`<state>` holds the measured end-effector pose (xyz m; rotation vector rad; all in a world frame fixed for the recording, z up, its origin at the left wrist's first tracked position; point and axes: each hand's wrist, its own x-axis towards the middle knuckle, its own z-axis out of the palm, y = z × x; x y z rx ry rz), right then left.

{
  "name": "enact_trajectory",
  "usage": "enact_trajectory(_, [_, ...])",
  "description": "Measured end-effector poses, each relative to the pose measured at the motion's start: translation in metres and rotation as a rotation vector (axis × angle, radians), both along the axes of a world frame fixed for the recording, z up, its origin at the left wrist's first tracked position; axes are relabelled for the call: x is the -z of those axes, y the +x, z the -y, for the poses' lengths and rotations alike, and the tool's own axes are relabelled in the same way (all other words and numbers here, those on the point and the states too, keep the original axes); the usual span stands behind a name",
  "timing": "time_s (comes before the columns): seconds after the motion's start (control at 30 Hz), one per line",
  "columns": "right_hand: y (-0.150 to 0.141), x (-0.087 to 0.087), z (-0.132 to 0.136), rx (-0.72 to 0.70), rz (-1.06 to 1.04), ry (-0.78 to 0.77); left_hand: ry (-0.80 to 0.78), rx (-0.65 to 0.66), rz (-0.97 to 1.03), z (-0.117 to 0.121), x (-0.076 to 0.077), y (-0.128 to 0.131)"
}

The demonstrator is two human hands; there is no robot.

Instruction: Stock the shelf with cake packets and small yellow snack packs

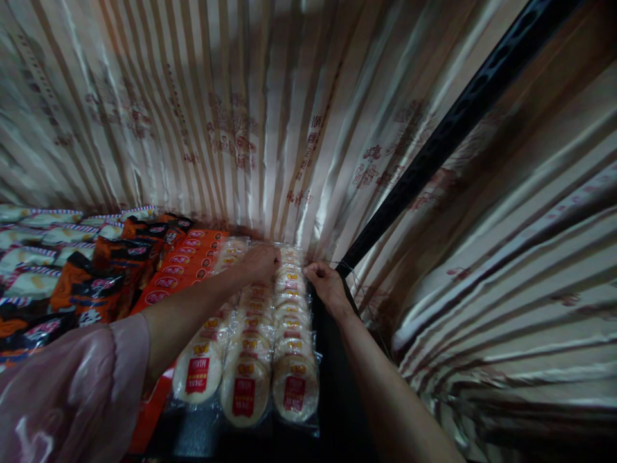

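Observation:
Three rows of clear-wrapped round white crackers point(294, 386) with red and yellow print lie overlapping on a dark surface. My left hand point(263, 262) is closed above the far end of the middle row; what its fingers hold, if anything, is hidden. Just right of the right-hand row, my right hand point(328, 283) pinches with thumb and forefinger. A thin cord point(351, 268) runs from near its fingertips to the foot of a black post point(409, 173). The dim picture leaves the cord's full path unclear.
Orange packets with round logos point(178, 260) lie left of the crackers. Further left are black-and-orange bags point(91, 283) and several white packs point(36, 257). A pleated, printed satin curtain point(270, 128) hangs behind and along the right. The perforated post slants up to the right.

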<state>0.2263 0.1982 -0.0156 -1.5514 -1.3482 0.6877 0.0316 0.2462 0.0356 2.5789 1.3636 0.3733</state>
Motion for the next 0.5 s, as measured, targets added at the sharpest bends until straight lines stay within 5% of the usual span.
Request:
enact_trajectory(0.2, [0.001, -0.015, 0.012, 0.172, 0.311, -0.137, -0.015, -0.022, 0.029, 0.001, 0.003, -0.001])
enact_trajectory(0.5, [0.002, -0.022, 0.026, -0.086, 0.259, -0.192, 0.008, -0.018, -0.002, 0.002, 0.003, 0.000])
